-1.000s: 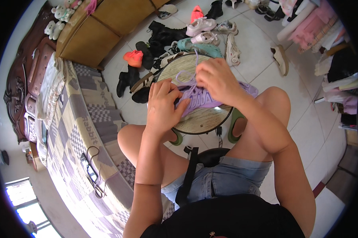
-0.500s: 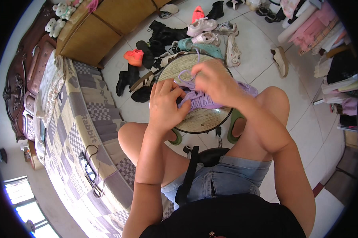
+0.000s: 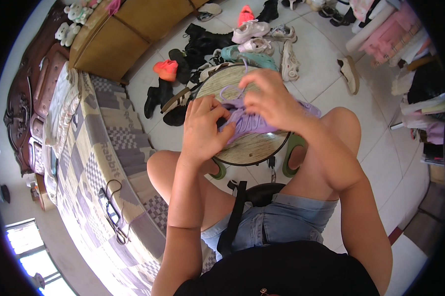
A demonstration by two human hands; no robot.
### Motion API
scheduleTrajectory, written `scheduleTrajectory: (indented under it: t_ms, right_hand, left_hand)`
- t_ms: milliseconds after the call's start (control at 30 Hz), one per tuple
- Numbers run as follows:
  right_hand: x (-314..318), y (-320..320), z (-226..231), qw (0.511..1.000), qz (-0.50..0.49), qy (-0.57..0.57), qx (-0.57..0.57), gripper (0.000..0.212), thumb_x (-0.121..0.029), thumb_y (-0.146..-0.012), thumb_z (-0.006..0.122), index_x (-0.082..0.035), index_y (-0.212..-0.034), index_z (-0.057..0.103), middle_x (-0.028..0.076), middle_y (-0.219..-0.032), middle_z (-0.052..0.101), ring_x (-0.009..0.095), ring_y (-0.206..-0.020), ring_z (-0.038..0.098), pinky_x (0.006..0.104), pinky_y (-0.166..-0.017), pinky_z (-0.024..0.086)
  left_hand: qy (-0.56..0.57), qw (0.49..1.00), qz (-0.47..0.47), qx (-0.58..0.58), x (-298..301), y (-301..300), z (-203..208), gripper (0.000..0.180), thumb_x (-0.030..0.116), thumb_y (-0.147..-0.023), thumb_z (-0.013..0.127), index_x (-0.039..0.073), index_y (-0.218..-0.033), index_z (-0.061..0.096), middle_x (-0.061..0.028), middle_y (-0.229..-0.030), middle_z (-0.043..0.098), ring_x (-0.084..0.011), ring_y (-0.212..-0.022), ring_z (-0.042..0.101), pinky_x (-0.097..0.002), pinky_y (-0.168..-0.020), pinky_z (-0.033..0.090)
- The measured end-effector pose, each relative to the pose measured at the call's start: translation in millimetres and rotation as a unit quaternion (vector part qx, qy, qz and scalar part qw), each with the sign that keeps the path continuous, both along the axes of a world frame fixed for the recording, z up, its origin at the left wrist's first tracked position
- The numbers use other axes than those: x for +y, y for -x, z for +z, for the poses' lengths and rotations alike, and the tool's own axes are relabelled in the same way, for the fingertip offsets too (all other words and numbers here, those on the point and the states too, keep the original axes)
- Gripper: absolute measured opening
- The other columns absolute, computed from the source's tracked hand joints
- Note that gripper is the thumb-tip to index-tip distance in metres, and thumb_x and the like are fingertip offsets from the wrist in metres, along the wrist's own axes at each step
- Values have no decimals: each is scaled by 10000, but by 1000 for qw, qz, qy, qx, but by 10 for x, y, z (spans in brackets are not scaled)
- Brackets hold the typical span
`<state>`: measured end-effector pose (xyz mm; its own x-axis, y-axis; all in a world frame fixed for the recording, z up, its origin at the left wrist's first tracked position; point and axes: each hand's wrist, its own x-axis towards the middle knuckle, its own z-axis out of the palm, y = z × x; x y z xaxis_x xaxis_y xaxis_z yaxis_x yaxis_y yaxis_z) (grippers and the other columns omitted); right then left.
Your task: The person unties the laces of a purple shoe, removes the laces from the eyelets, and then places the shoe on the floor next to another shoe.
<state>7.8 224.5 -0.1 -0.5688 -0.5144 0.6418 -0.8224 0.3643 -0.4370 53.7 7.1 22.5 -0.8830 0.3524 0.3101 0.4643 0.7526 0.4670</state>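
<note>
A lilac lace-up sneaker (image 3: 244, 126) lies sideways on a small round wood-patterned table (image 3: 247, 154) between my knees. My left hand (image 3: 202, 129) is closed around the shoe's left end, its thumb and fingers at the opening. Above the laced part, my right hand (image 3: 271, 101) has its fingers bent together at the lilac shoelace (image 3: 226, 92). The lace makes a loop to the left of these fingers, and a stretch of it runs toward the table's far edge. My right hand hides part of the shoe and the exact grip on the lace.
Beyond the table lies a crowd of shoes, with black boots (image 3: 202, 42), an orange shoe (image 3: 165, 70) and teal sneakers (image 3: 254, 60). A bed (image 3: 104, 163) holding a phone (image 3: 109, 206) with a cable is at the left. Hanging clothes (image 3: 392, 34) line the right.
My right hand has moved slightly down and right over the shoe. My left hand keeps its hold, tipping the shoe's left end a little.
</note>
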Motion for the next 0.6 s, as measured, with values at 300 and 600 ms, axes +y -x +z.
scheduleTrajectory:
  t_ms: [300,600]
  right_hand:
    - [-38,16,-71,994,-76,12,-78,186,-110,-755,740,-99,-810,563,25,-1086,528,253,-1049,508,435,-921,360]
    - [-164,-44,-109,996,-44,49,-61,246,-70,-765,737,-67,-815,496,47,-922,574,282,-856,571,387,-786,424]
  left_hand:
    - [29,1000,-7,-4,2,3,24,230,186,-713,732,33,-846,624,-105,-990,568,-358,-1186,524,-429,-969,414]
    - [145,981,118,42,362,-285,-70,240,119,-713,619,53,-936,557,-111,-1048,566,-367,-1223,490,-653,-1011,317]
